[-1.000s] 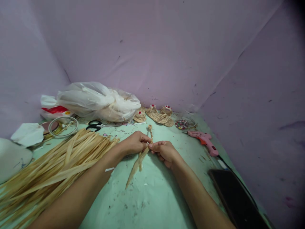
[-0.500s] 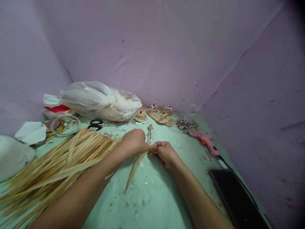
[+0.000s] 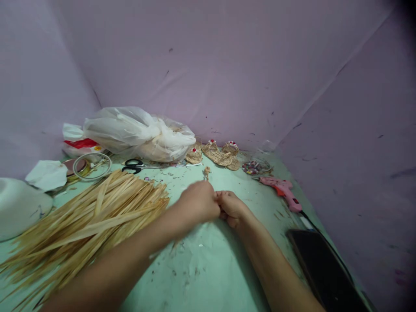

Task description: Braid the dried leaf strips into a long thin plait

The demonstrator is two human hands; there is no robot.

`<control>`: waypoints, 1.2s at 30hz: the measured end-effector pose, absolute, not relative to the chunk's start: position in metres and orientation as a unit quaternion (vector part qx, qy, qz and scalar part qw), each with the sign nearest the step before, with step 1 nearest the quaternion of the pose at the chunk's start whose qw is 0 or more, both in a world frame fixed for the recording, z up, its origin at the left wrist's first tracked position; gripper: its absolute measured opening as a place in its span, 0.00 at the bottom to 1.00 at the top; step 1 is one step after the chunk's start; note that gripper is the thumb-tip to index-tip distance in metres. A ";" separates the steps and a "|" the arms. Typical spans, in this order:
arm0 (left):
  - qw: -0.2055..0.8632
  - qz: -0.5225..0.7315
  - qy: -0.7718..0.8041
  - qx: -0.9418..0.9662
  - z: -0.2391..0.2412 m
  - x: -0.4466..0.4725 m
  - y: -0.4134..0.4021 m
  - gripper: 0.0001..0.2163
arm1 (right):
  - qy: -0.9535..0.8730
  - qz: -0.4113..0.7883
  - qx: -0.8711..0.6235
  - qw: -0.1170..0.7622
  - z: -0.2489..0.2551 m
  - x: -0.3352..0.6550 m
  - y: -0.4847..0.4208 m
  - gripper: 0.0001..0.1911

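A thin braided cord of tan plant fibre (image 3: 207, 172) shows its knotted top end just beyond my hands, in the middle of the green table. My left hand (image 3: 199, 203) is closed over the cord's lower part, slightly blurred, and hides most of it. Touching it from the right, my right hand (image 3: 233, 209) has thumb and fingers pinched together at the cord's strands. What lies between the fingertips is mostly covered. To the left of my left hand lies a large bundle of dry, flat fibre strips (image 3: 100, 216).
Along the back sit a tied plastic bag (image 3: 136, 134), small woven slippers (image 3: 217, 156) with beads, and a container of beads (image 3: 253, 167). Black scissors (image 3: 132, 166) and tape rolls (image 3: 92, 167) are left. A pink glue gun (image 3: 282, 188) and phone (image 3: 325, 268) are right.
My left hand has moved right and slightly down, across the cord to my right hand. The loose strip that hung below the hands is now out of sight. The view has shifted slightly.
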State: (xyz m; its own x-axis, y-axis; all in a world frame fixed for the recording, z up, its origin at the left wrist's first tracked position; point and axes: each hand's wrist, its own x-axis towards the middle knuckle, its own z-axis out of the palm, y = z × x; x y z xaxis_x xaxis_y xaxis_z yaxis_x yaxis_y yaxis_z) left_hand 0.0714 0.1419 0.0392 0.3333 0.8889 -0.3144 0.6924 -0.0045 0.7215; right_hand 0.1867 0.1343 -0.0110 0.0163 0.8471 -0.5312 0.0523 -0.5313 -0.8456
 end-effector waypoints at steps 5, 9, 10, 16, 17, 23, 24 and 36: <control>0.543 0.121 0.594 0.581 0.035 0.059 0.167 0.08 | -0.328 0.649 -0.614 0.306 -0.002 0.187 0.134 0.08; 0.722 0.064 0.501 0.473 0.022 0.062 0.171 0.07 | -0.326 0.651 -0.608 0.316 -0.002 0.187 0.134 0.07; 0.740 0.051 0.486 0.461 0.019 0.061 0.172 0.08 | -0.330 0.654 -0.602 0.318 -0.002 0.187 0.134 0.06; 0.706 0.053 0.458 0.537 0.011 0.054 0.176 0.06 | -0.408 0.632 -0.568 0.335 -0.006 0.193 0.134 0.05; 0.682 0.055 0.465 0.561 0.011 0.054 0.175 0.06 | -0.429 0.617 -0.564 0.343 -0.007 0.193 0.135 0.05; 0.570 0.069 0.504 0.644 0.007 0.058 0.170 0.05 | -0.490 0.564 -0.562 0.355 -0.012 0.195 0.138 0.01; 0.558 0.075 0.505 0.654 0.005 0.059 0.170 0.06 | -0.498 0.556 -0.563 0.354 -0.013 0.195 0.138 0.01; 0.433 0.103 0.542 0.713 -0.004 0.061 0.176 0.05 | -0.530 0.489 -0.599 0.347 -0.022 0.193 0.136 0.04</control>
State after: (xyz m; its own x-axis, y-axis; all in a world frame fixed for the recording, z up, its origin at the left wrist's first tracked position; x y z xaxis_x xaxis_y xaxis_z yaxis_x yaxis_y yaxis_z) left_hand 0.0608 0.1759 -0.0040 0.3917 0.8616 -0.3229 0.6838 -0.0378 0.7287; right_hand 0.1929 0.1358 -0.0218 -0.0409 0.9751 -0.2178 0.2961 -0.1963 -0.9348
